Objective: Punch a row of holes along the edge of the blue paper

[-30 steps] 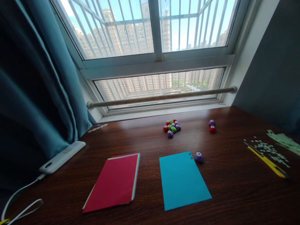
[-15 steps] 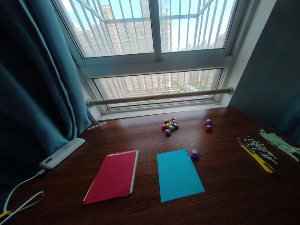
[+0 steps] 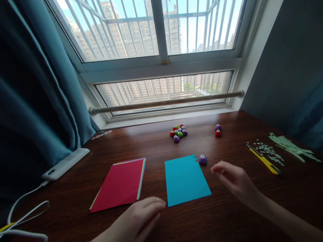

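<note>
- A teal curtain (image 3: 32, 87) hangs at the far left, beside the window (image 3: 156, 50).
- Below the curtain, a white power bank (image 3: 66, 164) lies on the dark wooden tabletop (image 3: 252, 215), with a white cable (image 3: 22, 208) looping from it toward the near edge.
- A stack of coloured paper (image 3: 121, 185), red sheet on top, lies flat left of centre.
- The left hand (image 3: 141, 218) rests low over the tabletop with its fingers loosely extended and nothing in them; its fingertips lie just beside the near left corner of the blue sheet.
- The blue sheet (image 3: 185, 178) lies flat at the centre, with small holes punched near its far right corner.
- A cluster of small punches (image 3: 178, 132) in red, green and purple sits farther back, near the window ledge.
- A purple punch (image 3: 203, 159) stands just beside the blue sheet's far right corner.
- The right hand (image 3: 234, 181) hovers open and empty, fingers curled slightly, near the purple punch but apart from it.
- Two more punches (image 3: 218, 130), purple and red, sit together farther back.
- A yellow utility knife (image 3: 263, 158) lies at the right, beside scattered paper bits (image 3: 267, 150) and green paper scraps (image 3: 290, 146).
</note>
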`<state>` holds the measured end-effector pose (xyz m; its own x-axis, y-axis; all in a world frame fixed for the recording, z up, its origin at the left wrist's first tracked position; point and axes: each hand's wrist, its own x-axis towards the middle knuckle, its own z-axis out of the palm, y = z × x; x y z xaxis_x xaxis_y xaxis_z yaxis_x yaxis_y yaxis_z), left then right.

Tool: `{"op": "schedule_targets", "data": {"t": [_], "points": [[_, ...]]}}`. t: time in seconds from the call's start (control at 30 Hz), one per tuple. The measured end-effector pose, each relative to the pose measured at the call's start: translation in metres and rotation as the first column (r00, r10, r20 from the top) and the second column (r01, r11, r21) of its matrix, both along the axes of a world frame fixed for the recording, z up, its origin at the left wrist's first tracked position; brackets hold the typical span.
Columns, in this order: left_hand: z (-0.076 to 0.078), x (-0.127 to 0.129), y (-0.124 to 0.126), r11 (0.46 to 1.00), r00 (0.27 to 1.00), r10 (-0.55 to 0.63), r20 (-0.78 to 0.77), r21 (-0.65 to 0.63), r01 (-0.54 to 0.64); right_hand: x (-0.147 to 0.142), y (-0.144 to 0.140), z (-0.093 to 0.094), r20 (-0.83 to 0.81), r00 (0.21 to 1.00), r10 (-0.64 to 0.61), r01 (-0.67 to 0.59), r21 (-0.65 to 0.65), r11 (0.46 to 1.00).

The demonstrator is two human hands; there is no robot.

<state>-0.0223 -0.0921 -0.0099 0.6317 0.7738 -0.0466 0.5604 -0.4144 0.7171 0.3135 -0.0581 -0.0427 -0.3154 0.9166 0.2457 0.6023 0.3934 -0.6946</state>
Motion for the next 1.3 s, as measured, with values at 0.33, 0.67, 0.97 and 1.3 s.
{"op": "schedule_targets", "data": {"t": [0.33, 0.67, 0.97, 1.3], "points": [[-0.066, 0.041, 0.132, 0.91, 0.918, 0.308, -0.248, 0.357, -0.209, -0.009, 0.081, -0.062, 0.078, 0.988, -0.133, 0.098, 0.35, 0.932], [-0.083, 0.033, 0.139, 0.933, 0.957, 0.29, 0.02, 0.215, -0.288, -0.01, 0.078, -0.06, 0.156, 0.982, -0.103, 0.063, 0.247, 0.967], [-0.08, 0.035, 0.141, 0.906, 0.799, 0.404, 0.446, -0.319, -0.28, -0.009, 0.079, -0.059, 0.118, 0.99, -0.078, 0.054, 0.191, 0.98], [-0.074, 0.037, 0.138, 0.743, 0.635, 0.565, 0.527, -0.66, -0.112, -0.012, 0.073, -0.057, -0.523, 0.838, -0.153, 0.017, -0.255, 0.967]]}}
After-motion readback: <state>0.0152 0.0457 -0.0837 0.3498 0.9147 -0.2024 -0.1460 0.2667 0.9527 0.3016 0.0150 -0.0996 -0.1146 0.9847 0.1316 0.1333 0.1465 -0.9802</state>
